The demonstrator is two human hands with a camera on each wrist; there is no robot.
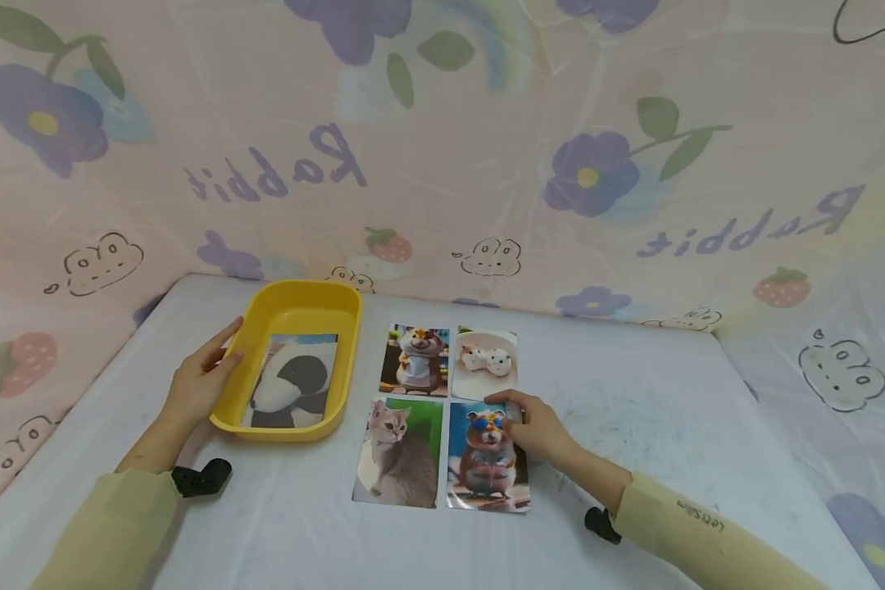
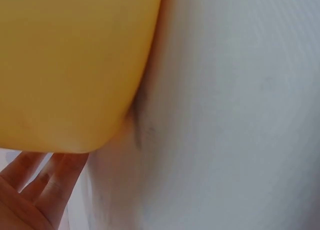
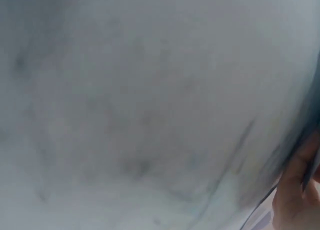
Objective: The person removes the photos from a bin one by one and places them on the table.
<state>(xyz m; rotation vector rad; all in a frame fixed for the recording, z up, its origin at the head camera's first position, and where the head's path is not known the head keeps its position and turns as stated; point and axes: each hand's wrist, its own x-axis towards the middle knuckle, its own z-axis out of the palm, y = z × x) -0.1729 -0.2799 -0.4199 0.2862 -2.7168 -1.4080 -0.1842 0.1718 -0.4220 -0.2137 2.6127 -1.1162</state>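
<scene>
A yellow tray (image 1: 347, 328) stands on the white table (image 1: 634, 426) and holds a black-and-white animal photo (image 1: 295, 381). My left hand (image 1: 202, 378) lies with straight fingers against the tray's left wall, thumb at the rim; the left wrist view shows those fingers (image 2: 35, 187) beside the tray (image 2: 70, 64). Right of the tray lie a standing-hamster photo (image 1: 415, 359), a two-hamsters photo (image 1: 485, 363), a cat photo (image 1: 400, 452) and a goggled-hamster photo (image 1: 483, 463). My right hand (image 1: 533, 428) pinches the goggled-hamster photo at its upper right corner. In the blurred right wrist view, my right hand (image 3: 297, 190) meets a dark thin edge.
A pink printed curtain (image 1: 442, 164) closes off the back and both sides of the table. Black wrist camera mounts show at the left sleeve (image 1: 201, 478) and the right sleeve (image 1: 603, 524). Bare white tabletop (image 1: 671, 410) spreads to the right of the photos.
</scene>
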